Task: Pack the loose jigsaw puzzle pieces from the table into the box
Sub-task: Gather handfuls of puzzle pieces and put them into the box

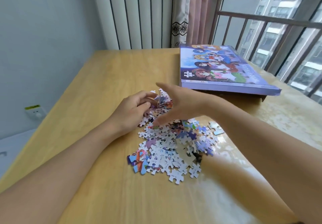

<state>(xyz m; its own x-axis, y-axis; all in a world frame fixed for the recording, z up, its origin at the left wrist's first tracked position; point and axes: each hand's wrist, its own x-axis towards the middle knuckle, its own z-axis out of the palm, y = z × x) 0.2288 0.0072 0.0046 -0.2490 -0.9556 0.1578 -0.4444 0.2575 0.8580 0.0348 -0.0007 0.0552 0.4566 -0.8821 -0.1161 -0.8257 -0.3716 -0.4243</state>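
- I am curling my left hand around a small bunch of puzzle pieces at the far end of the heap.
- I am holding my right hand wide, fingers spread, over the heap and gripping nothing.
- The puzzle pieces are lying mid-table, nearer the right edge.
- The box is sitting lidded at the far right corner, well apart.

One box lies on the bench, its lid on. One heap of loose pieces is spread there, too many and too overlapped to count; a pair of joined pieces sits just beside its right edge. Two hands, left and right, are over the heap.
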